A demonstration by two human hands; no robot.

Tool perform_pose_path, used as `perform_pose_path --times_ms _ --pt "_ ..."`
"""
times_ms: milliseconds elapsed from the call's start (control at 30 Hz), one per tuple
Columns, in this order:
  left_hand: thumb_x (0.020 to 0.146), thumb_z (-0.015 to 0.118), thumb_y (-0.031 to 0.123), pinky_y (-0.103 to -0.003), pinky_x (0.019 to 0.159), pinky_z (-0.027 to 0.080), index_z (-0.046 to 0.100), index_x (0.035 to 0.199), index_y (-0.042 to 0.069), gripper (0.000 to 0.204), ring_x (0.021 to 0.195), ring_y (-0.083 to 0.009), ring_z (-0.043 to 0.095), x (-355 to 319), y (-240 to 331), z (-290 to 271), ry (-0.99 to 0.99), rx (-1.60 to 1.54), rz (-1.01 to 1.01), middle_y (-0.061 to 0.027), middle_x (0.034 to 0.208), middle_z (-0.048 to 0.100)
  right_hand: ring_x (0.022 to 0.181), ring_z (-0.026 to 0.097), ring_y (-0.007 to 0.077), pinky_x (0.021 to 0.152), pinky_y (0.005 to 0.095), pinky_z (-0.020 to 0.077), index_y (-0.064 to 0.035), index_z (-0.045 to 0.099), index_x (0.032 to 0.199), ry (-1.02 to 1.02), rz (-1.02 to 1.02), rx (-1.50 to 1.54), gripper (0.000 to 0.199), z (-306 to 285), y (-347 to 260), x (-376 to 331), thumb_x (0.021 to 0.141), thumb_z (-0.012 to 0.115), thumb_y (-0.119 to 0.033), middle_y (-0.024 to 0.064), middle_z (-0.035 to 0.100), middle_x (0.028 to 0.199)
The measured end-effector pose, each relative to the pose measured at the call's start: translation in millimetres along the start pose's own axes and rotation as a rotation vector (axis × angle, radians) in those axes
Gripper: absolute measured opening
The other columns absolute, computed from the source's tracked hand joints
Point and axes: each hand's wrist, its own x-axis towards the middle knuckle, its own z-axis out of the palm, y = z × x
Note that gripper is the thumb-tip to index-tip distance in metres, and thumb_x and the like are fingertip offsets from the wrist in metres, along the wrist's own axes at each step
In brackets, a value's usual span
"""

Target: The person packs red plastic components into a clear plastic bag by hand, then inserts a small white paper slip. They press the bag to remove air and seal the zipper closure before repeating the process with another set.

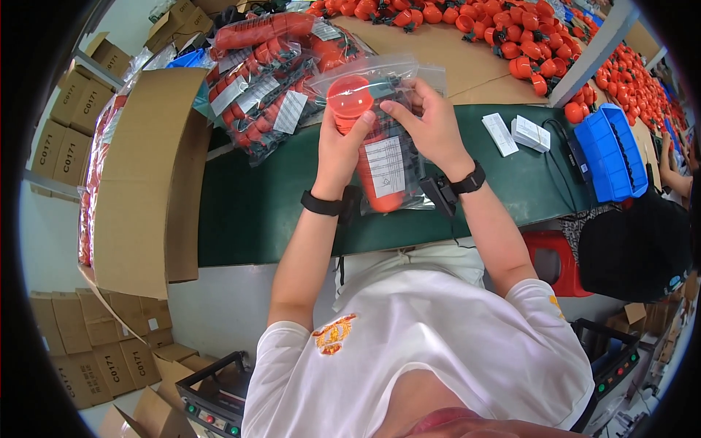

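Over the green tabletop [270, 212], both hands hold up a transparent plastic bag [391, 120]. Inside it is a stack of nested orange-red cups [351, 95], along with dark green parts at the side. A white printed label [385, 166] lies across the bag's front. My left hand [340, 150] grips the bag's left side, its thumb pressed on the front below the top cup. At the upper right edge, my right hand [432, 125] pinches the film between thumb and fingers. Several filled, labelled bags [266, 87] lie heaped beyond my left hand.
An upright cardboard box [150, 175] stands at the left, with cartons [69, 139] stacked behind. Loose orange-red cups [522, 44] cover the far surface beside a metal post [595, 55]. To the right are label stacks [531, 134], a blue bin [612, 153] and a red stool [562, 259].
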Motion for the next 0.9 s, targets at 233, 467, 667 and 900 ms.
perform_pose_path --times_ms 233,467,667,900 --pt "0.089 0.076 0.015 -0.028 0.086 0.053 0.053 0.132 0.001 0.051 0.1 -0.013 0.064 -4 9 7 -0.069 0.008 -0.008 -0.0065 0.117 0.065 0.077 0.061 0.0074 0.067 0.025 0.049 0.0009 0.063 0.115 0.121 -0.015 0.078 0.042 5 -10 4 0.089 0.077 -0.029 0.0076 0.072 0.094" --pt "0.081 0.083 0.016 -0.031 0.095 0.05 0.05 0.135 0.001 0.065 0.11 -0.015 0.062 -7 10 -3 -0.133 0.065 0.025 -0.0074 0.123 0.063 0.081 0.065 0.0094 0.071 0.0264 0.0513 0.0003 0.068 0.11 0.01 -0.023 -0.009 0.045 -10 -22 5 0.083 0.084 -0.032 0.0056 0.073 0.095" --pt "0.076 0.087 0.017 -0.031 0.097 0.049 0.05 0.133 0.001 0.07 0.111 -0.0156 0.061 -11 8 -3 -0.17 0.045 0.007 -0.0078 0.123 0.063 0.09 0.067 0.0128 0.081 0.0286 0.0531 -0.0007 0.067 0.116 -0.066 0.134 -0.169 0.05 -16 -21 -3 0.082 0.084 -0.034 0.0054 0.072 0.099" --pt "0.074 0.089 0.018 -0.032 0.096 0.049 0.05 0.126 0.002 0.067 0.109 -0.0153 0.061 -12 10 -8 -0.116 0.201 0.082 -0.0074 0.118 0.063 0.106 0.062 0.0132 0.095 0.031 0.0491 -0.0026 0.064 0.123 -0.232 -0.05 0.166 0.046 -40 -22 15 0.09 0.076 -0.033 0.0053 0.069 0.109"
